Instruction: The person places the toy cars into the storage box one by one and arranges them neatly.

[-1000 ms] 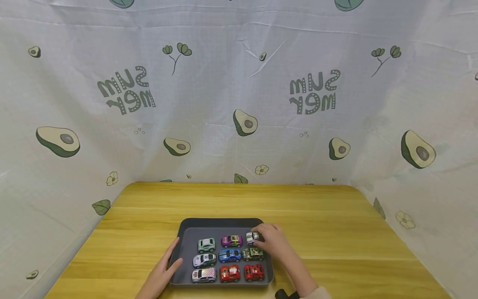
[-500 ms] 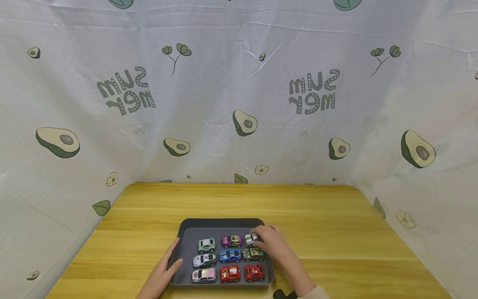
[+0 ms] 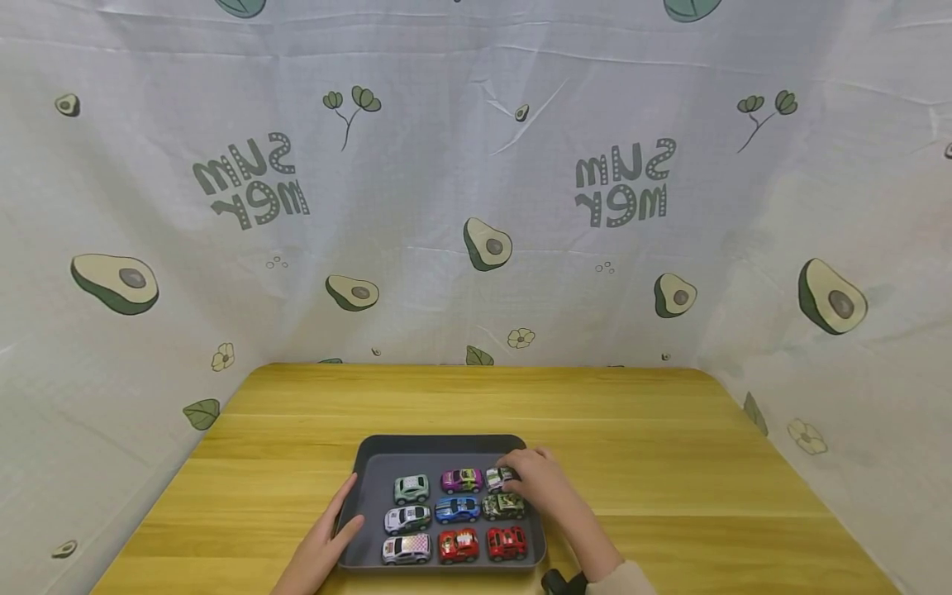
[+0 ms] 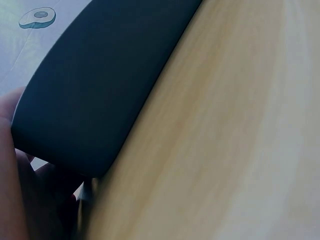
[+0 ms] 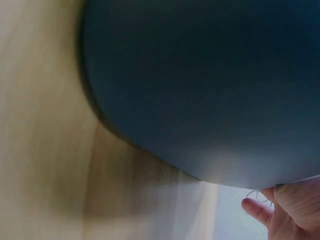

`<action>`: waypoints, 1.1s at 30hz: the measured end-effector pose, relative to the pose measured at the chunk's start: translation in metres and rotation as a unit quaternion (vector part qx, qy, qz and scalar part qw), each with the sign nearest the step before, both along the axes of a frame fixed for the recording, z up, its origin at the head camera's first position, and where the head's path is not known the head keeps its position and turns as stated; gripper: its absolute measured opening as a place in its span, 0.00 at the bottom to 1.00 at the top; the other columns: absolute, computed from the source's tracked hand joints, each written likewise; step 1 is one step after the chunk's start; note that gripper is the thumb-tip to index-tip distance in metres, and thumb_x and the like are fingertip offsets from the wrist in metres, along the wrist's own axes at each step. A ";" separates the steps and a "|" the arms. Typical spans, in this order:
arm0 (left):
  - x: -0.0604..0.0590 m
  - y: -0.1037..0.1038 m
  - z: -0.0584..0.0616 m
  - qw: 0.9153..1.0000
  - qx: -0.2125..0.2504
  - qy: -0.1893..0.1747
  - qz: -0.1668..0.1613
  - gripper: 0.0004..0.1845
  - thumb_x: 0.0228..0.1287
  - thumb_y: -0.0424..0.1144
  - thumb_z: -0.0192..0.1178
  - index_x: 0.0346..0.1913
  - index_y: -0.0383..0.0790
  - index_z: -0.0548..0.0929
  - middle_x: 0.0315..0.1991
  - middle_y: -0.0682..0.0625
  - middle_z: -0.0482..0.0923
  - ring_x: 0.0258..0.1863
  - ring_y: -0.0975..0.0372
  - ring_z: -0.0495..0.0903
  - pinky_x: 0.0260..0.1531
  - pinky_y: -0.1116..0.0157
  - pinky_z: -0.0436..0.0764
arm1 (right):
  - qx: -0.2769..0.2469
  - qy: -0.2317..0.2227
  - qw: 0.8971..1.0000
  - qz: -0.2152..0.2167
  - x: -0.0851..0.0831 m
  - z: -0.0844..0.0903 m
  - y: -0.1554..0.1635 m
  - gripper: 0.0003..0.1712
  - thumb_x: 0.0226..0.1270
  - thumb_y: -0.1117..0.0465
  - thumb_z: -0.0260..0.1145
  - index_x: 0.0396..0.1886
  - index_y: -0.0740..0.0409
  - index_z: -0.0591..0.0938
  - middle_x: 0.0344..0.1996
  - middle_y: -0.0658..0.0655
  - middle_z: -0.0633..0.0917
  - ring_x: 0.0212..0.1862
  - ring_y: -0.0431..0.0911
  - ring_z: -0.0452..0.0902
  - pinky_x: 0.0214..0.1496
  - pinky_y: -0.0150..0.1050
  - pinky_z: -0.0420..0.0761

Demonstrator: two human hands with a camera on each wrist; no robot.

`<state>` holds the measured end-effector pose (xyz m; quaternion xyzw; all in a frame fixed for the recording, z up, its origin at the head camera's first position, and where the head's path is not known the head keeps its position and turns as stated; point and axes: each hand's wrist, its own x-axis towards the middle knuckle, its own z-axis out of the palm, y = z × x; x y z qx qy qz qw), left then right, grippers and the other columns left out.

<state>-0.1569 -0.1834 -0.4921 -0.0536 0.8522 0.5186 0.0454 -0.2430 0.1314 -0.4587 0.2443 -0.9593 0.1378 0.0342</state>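
A dark grey tray [image 3: 372, 487] on the table holds several toy cars in three rows. My left hand [image 3: 318, 545] grips its left side, thumb over the rim and fingers outside; the left wrist view shows the hand against the tray's outer wall [image 4: 95, 85]. At the back right, my right hand [image 3: 546, 483] pinches a white-and-green toy car [image 3: 498, 478], partly covered by the fingers. Just in front of that car is a camouflage car [image 3: 504, 506], and to its left a purple one [image 3: 462, 480]. The right wrist view mostly shows tray wall, with part of the hand [image 5: 295, 215].
Other cars in the tray include a mint one [image 3: 411, 488], a blue one [image 3: 457, 509] and a red one [image 3: 507, 543]. A wooden table [image 3: 669, 463] surrounds the tray. Behind it hangs a printed white cloth [image 3: 416, 198]. A black object [image 3: 563, 583] is beside the right sleeve.
My right hand has shifted slightly left, and the white-and-green car with it, now lined up beside the purple car. The left hand and the tray stay in place.
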 end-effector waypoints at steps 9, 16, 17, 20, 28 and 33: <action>0.000 0.001 -0.001 1.000 -0.001 -0.002 0.002 0.37 0.61 0.57 0.51 0.71 0.49 0.52 0.71 0.37 0.48 0.68 0.40 0.49 0.60 0.38 0.57 | -0.013 0.015 1.000 0.023 -0.001 -0.002 0.002 0.16 0.50 0.58 0.69 0.41 0.55 0.82 0.39 0.53 0.85 0.45 0.49 0.78 0.55 0.52 0.68; 0.000 0.000 0.000 1.000 -0.002 0.001 0.003 0.38 0.61 0.57 0.51 0.71 0.49 0.52 0.71 0.37 0.49 0.68 0.40 0.49 0.60 0.38 0.57 | -0.012 -0.005 1.000 0.006 0.002 0.002 0.000 0.17 0.51 0.58 0.68 0.43 0.54 0.82 0.42 0.52 0.84 0.48 0.49 0.78 0.55 0.51 0.69; 0.000 0.000 0.000 1.000 -0.002 0.001 0.003 0.37 0.61 0.57 0.51 0.71 0.49 0.52 0.71 0.37 0.49 0.68 0.40 0.49 0.60 0.37 0.57 | -0.019 -0.007 1.000 0.005 0.002 0.002 0.000 0.17 0.51 0.57 0.68 0.44 0.53 0.82 0.43 0.52 0.84 0.48 0.49 0.78 0.55 0.52 0.69; 0.000 0.000 0.000 1.000 -0.004 -0.001 0.003 0.37 0.62 0.57 0.51 0.71 0.50 0.52 0.71 0.37 0.48 0.68 0.40 0.49 0.59 0.37 0.58 | -0.050 -0.017 0.999 0.002 0.004 0.004 0.003 0.18 0.52 0.58 0.67 0.45 0.55 0.81 0.44 0.53 0.84 0.49 0.49 0.77 0.56 0.54 0.68; 0.000 0.001 0.001 1.000 -0.003 -0.005 -0.001 0.38 0.62 0.57 0.50 0.71 0.50 0.51 0.71 0.37 0.48 0.68 0.39 0.48 0.59 0.37 0.58 | -0.139 -0.034 0.989 -0.036 0.010 0.011 0.010 0.16 0.56 0.59 0.65 0.46 0.55 0.81 0.45 0.55 0.83 0.50 0.53 0.77 0.57 0.54 0.70; 0.000 0.000 0.001 1.000 0.001 -0.002 -0.003 0.37 0.62 0.56 0.51 0.71 0.50 0.52 0.71 0.36 0.48 0.68 0.39 0.49 0.58 0.37 0.59 | -0.192 0.010 0.979 -0.070 0.016 0.014 0.014 0.13 0.55 0.60 0.66 0.42 0.54 0.82 0.41 0.53 0.84 0.46 0.48 0.79 0.52 0.48 0.77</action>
